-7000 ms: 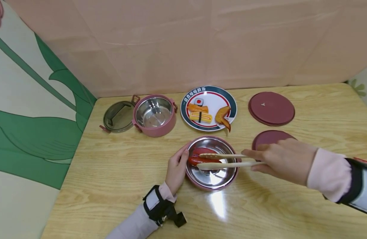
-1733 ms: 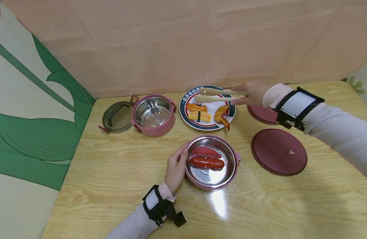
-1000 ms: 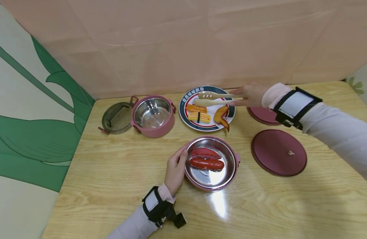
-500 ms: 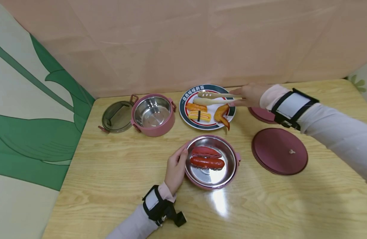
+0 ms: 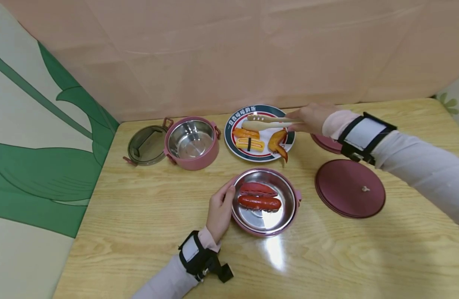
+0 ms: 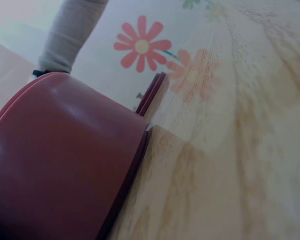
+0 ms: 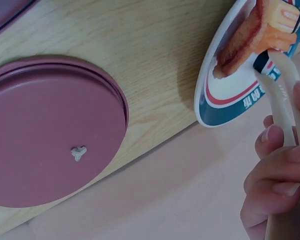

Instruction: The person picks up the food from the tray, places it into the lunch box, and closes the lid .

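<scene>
In the head view, my left hand (image 5: 219,211) grips the left side of a pink steel-lined pot (image 5: 248,221). Inside lie a glossy red sausage (image 5: 259,202) and a second red sausage-shaped piece (image 5: 257,189). My right hand (image 5: 311,118) holds pale tongs (image 5: 268,125) low over the far part of a plate (image 5: 230,143). In the right wrist view, the tong tips are either side of a small dark-and-white sushi roll (image 7: 261,61). Beside it on the plate are an orange-topped sushi (image 5: 245,133), a yellow sushi with a dark band (image 5: 250,144) and a chicken wing (image 5: 277,143).
Left of the plate stands a second pink pot (image 5: 201,162), steel inside, with a glass lid (image 5: 151,149) beside it. On the right lie two dark pink round lids (image 5: 349,189), the farther lid (image 5: 326,142) partly under my right arm. A wall rises behind the wooden table (image 5: 140,232).
My right hand has carried the tongs from the near pot up to the plate, then lowered them; their arms have drawn closer together. The left hand stays on the pot.
</scene>
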Action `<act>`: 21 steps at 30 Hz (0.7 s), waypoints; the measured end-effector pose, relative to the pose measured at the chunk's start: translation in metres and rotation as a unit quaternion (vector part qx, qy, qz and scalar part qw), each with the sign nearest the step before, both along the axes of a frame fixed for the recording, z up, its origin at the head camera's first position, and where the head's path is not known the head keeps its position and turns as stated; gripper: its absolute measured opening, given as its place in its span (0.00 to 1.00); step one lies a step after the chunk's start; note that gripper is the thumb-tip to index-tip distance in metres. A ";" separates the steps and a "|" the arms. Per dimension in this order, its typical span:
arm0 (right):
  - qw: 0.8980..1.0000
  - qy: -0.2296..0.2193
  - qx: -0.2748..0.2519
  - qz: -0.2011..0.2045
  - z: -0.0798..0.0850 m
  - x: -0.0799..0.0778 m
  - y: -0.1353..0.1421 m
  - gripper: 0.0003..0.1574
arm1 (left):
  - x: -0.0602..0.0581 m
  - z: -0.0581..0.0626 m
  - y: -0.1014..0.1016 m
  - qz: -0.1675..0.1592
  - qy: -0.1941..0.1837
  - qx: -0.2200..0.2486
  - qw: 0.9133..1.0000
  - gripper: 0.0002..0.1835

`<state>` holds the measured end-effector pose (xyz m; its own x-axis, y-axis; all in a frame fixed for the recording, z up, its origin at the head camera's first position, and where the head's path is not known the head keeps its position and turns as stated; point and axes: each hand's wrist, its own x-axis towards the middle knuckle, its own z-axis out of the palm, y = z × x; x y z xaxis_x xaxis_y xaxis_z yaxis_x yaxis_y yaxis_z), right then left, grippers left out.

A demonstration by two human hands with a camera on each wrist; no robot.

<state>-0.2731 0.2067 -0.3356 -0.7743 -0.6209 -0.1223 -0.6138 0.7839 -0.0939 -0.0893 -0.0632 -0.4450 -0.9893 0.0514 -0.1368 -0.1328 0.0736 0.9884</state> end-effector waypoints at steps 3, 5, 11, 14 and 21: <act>1.000 0.002 -0.001 -0.003 -0.001 0.002 0.000 0.27 | 0.000 -0.001 0.001 0.002 0.006 -0.003 1.000 0.22; 1.000 -0.002 -0.002 -0.008 -0.001 0.003 0.001 0.27 | 0.000 -0.002 0.001 0.004 0.008 -0.006 1.000 0.22; 1.000 0.012 -0.003 -0.011 -0.004 0.004 0.007 0.26 | 0.001 -0.002 0.001 0.004 0.007 -0.008 1.000 0.22; 1.000 0.025 -0.011 -0.001 -0.002 0.004 0.009 0.26 | 0.001 -0.002 0.001 0.003 0.006 -0.009 1.000 0.22; 0.997 0.056 -0.038 0.034 0.006 0.007 0.011 0.22 | 0.000 -0.002 0.001 0.002 0.001 -0.007 1.000 0.22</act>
